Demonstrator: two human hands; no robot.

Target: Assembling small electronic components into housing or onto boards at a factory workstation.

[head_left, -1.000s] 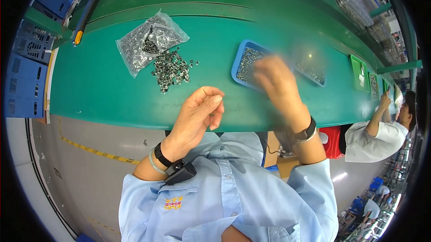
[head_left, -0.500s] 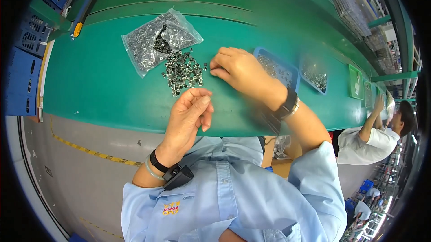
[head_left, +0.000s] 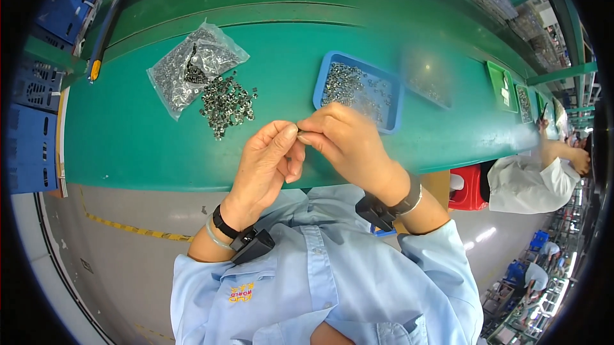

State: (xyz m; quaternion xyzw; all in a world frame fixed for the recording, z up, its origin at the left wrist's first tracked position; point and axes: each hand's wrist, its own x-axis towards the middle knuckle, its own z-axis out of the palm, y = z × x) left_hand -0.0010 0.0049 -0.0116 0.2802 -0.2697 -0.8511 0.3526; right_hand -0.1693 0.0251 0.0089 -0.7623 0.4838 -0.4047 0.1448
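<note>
My left hand (head_left: 265, 159) and my right hand (head_left: 348, 140) meet fingertip to fingertip above the near part of the green bench. Pinched between them is a small dark piece (head_left: 299, 132), mostly hidden by the fingers, so its exact shape cannot be told. To the left of the hands lies a loose pile of small black-and-silver metal parts (head_left: 227, 107). It spreads beside a clear plastic bag (head_left: 171, 86) full of similar parts. Right of the pile, beyond my right hand, sits a blue tray (head_left: 398, 105) holding many small metallic parts.
A second tray (head_left: 432, 89), blurred, stands right of the blue one, and a green tray (head_left: 503, 92) farther along. Blue crates (head_left: 32, 146) border the bench's left end. On the right, a person in white (head_left: 531, 185) works near a red stool (head_left: 469, 190).
My right hand has come from beside the pile back toward me and now touches my left fingertips. The whole view has shifted, so the bag and trays appear farther left.
</note>
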